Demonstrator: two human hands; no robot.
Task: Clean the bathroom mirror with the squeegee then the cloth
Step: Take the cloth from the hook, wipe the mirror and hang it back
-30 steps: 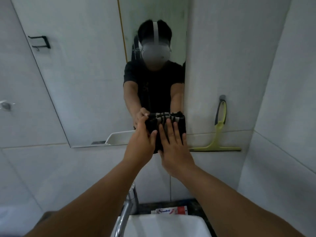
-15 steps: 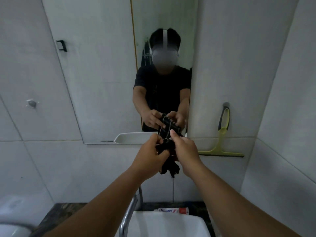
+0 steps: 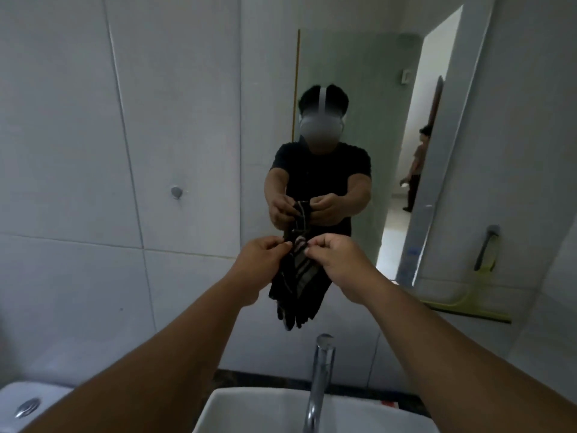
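You hold the dark cloth [image 3: 296,282] up in front of the mirror [image 3: 359,120], above the basin.

The mirror fills the wall ahead of you, its right edge slanting down to just beside the squeegee [image 3: 468,303], which hangs on the tiles well apart from your hands. Below, the white basin [image 3: 249,410] and its upright chrome tap [image 3: 320,379] sit beneath the cloth, with clear air between tap top and cloth bottom. The cloth is black with pale stripes, bunched, its lower end dangling loose. Your left hand [image 3: 257,264] and right hand [image 3: 340,264] each pinch its top edge, fingertips pressed together on the fabric, close side by side.
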